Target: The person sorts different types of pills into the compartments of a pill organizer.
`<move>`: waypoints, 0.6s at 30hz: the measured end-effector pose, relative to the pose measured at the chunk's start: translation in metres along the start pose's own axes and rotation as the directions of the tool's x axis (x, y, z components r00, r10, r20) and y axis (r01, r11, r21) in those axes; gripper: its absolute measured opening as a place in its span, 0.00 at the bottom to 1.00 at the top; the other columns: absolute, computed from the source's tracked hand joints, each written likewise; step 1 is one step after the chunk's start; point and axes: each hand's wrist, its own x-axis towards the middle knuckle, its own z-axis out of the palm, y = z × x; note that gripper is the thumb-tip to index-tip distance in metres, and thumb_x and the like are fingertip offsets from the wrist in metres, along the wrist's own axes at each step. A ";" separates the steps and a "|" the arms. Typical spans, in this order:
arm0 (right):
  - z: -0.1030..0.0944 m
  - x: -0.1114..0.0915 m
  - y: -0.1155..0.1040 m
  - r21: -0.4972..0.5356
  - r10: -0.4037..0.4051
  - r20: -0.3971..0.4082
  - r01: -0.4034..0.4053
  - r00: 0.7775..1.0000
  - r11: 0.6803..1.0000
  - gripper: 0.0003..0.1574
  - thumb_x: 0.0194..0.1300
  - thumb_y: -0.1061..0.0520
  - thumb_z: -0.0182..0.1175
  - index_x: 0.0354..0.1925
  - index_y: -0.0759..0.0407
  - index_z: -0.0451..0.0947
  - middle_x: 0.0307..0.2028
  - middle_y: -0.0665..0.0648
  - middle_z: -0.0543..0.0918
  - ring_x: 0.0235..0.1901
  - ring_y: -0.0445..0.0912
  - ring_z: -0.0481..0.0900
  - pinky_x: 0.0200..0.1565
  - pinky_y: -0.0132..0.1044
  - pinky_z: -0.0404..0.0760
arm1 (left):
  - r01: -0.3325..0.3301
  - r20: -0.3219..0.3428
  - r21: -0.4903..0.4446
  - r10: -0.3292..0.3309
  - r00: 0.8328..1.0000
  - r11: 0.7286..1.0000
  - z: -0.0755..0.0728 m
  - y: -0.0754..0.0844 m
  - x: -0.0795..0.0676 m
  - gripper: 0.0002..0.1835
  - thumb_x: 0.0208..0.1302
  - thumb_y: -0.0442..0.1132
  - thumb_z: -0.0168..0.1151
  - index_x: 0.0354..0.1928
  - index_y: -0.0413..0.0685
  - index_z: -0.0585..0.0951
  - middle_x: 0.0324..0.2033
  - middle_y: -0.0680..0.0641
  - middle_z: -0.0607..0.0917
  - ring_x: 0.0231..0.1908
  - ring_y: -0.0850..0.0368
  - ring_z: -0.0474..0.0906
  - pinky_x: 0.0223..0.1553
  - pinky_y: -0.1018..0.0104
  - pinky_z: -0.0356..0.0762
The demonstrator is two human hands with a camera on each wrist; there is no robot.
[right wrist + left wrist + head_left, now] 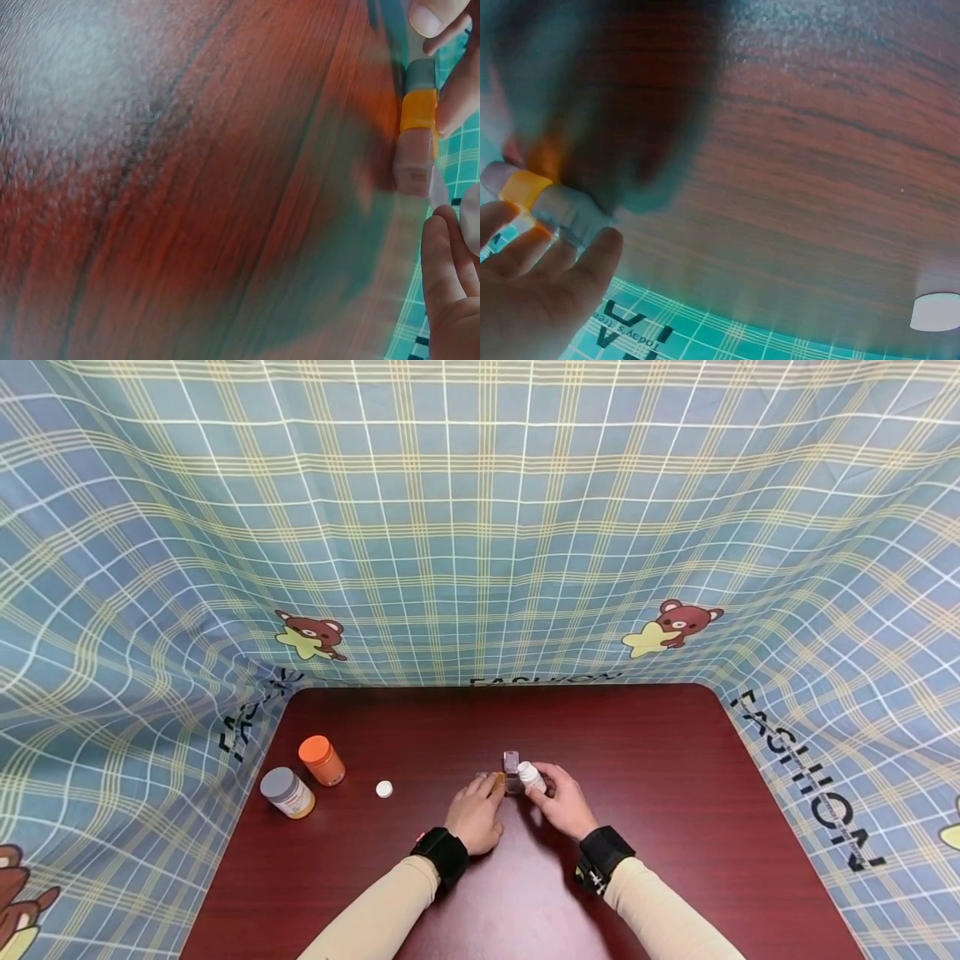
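My right hand grips a small white bottle, its uncapped mouth tilted left beside a pill organizer. The organizer's near-right lid stands up, showing a compartment below. My left hand reaches in from the left, its fairly straight fingers resting along the organizer. Grey, orange and clear purplish sections of the organizer show in a row in the right wrist view, with a left fingertip at the orange one. In the left wrist view the fingers lie against its far side.
A white cap lies on the dark red table, left of my hands. Farther left stand an orange jar and a jar with a grey lid. Plaid cloth hangs around the table's back and sides.
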 end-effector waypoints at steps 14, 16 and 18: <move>-0.002 0.000 0.006 0.009 0.052 -0.017 -0.052 0.998 0.999 0.23 0.53 0.65 0.69 0.46 0.59 0.72 0.38 0.57 0.82 0.37 0.51 0.81 0.37 0.39 0.79 | -0.036 -0.015 -0.017 0.036 0.999 0.999 0.005 0.000 -0.001 0.36 0.49 0.45 0.68 0.62 0.40 0.73 0.65 0.39 0.68 0.65 0.42 0.62 0.63 0.57 0.64; -0.002 0.000 0.005 0.006 0.053 -0.024 -0.053 0.998 0.999 0.23 0.52 0.64 0.69 0.46 0.59 0.72 0.38 0.57 0.82 0.36 0.52 0.81 0.37 0.40 0.79 | -0.040 -0.014 -0.009 0.040 0.999 0.999 0.006 0.000 -0.001 0.36 0.49 0.46 0.68 0.62 0.40 0.73 0.65 0.39 0.68 0.65 0.42 0.62 0.63 0.58 0.63; -0.003 0.001 0.003 0.001 0.056 -0.030 -0.056 0.998 0.998 0.22 0.52 0.64 0.69 0.46 0.58 0.73 0.38 0.57 0.82 0.36 0.50 0.81 0.37 0.40 0.79 | -0.043 -0.016 -0.003 0.043 0.999 0.999 0.006 -0.001 -0.001 0.37 0.49 0.46 0.68 0.62 0.40 0.73 0.65 0.39 0.68 0.65 0.42 0.62 0.63 0.58 0.63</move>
